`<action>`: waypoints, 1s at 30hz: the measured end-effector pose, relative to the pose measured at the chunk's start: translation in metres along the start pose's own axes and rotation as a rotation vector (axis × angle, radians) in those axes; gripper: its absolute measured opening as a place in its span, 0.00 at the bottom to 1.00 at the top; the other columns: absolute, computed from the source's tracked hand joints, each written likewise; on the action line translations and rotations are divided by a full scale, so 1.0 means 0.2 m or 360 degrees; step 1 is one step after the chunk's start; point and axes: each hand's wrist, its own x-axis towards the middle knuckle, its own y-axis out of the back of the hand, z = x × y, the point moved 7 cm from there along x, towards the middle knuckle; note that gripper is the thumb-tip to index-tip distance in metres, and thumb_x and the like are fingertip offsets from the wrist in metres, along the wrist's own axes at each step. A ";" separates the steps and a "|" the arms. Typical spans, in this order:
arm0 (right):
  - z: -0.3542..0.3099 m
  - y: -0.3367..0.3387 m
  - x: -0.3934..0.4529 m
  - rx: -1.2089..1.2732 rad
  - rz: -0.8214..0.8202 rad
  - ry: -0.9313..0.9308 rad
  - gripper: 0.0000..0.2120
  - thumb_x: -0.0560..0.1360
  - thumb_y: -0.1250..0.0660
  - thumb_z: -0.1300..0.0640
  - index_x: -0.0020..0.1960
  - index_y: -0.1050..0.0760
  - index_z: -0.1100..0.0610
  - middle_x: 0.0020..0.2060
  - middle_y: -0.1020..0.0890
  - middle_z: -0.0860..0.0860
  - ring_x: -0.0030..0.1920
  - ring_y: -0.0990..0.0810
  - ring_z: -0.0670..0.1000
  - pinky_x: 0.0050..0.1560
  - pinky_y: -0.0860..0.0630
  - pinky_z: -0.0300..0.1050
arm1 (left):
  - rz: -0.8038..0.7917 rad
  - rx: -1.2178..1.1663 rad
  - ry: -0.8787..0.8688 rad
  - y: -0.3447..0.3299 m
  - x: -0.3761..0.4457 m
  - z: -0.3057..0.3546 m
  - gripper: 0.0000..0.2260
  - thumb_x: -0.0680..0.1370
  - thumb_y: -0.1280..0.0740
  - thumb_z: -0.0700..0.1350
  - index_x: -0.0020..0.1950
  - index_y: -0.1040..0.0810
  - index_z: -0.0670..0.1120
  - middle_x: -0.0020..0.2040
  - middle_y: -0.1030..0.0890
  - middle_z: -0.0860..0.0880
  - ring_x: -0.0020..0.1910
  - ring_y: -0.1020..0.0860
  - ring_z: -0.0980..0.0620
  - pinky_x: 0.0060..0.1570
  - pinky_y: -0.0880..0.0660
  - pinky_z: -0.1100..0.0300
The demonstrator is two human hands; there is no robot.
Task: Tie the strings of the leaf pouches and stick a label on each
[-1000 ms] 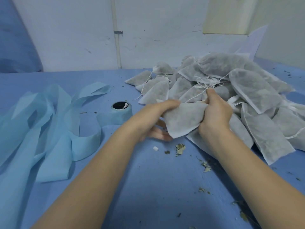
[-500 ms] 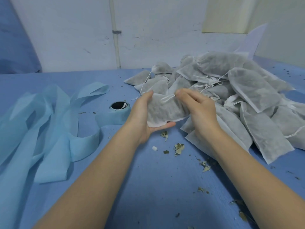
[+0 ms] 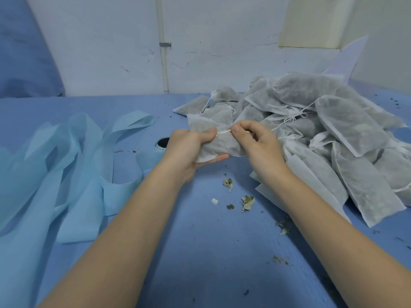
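Held a pouch point(image 3: 213, 138) above the table point(image 3: 200, 252), just ahead of the pile point(image 3: 333, 134) to the right. Left hand point(image 3: 189, 150) gripped the body, thumb on top, fingers curled beneath. Right hand point(image 3: 255, 143) pinched the string point(image 3: 223, 132) between thumb and forefinger, drawn taut across the short gap to the left thumb. Other fingers of the right hand curled; could not tell whether a second strand lay among them.

Judged the pouch light and soft: thin non-woven cloth, sagging round loose leaf, no stiffness of its own. Likely to crumple under a hard squeeze and shed bits, as suggested by the crumbs point(image 3: 246, 201) scattered on the table. Best taken by the body just below the neck, gently, leaving the mouth free to gather. String looked thin and smooth, so apt to slip; called for a fingertip pinch near the neck, with steady pull rather than a jerk, lest the cloth tear at the channel.

Knot not yet seen. No label seen on this pouch. Blue strips point(image 3: 73, 174) lay well to the left, with a roll point(image 3: 163, 143) partly hidden behind the left hand. Most of the task seemingly remained, judging by the pile.
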 end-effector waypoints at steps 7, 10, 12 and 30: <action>0.09 -0.21 0.08 0.0520 -0.0263 -0.0478 0.09 0.80 0.38 0.58 0.56 0.25 0.62 0.45 0.22 0.55 0.39 0.21 0.49 0.51 0.20 0.45 | 0.0558 -0.0097 -0.0262 0.29 0.02 0.20 0.02 0.75 0.33 0.34 0.47 0.24 0.36 0.48 0.20 0.41 0.43 0.18 0.44 0.29 0.20 0.55; 0.13 -0.33 0.09 -0.0055 -0.0524 -0.0342 0.16 0.74 0.29 0.64 0.61 0.24 0.64 0.41 0.20 0.51 0.36 0.21 0.47 0.49 0.22 0.35 | 0.0731 -0.0195 -0.0315 0.39 0.00 0.25 0.03 0.75 0.33 0.35 0.43 0.26 0.39 0.50 0.21 0.41 0.46 0.19 0.43 0.29 0.20 0.55; 0.14 -0.41 0.10 -0.0329 -0.0632 -0.0251 0.21 0.70 0.24 0.59 0.61 0.22 0.59 0.44 0.20 0.48 0.37 0.22 0.43 0.43 0.26 0.27 | 0.0796 -0.0233 -0.0321 0.42 -0.01 0.25 0.01 0.75 0.33 0.35 0.45 0.25 0.39 0.52 0.21 0.42 0.47 0.19 0.43 0.32 0.19 0.54; 0.06 -0.63 0.12 -0.0578 -0.0636 0.0127 0.24 0.62 0.24 0.48 0.55 0.24 0.51 0.48 0.17 0.46 0.51 0.19 0.48 0.52 0.22 0.51 | 0.0852 0.0360 -0.0331 0.44 0.09 0.22 0.15 0.75 0.34 0.43 0.59 0.26 0.39 0.56 0.21 0.41 0.55 0.22 0.40 0.56 0.25 0.44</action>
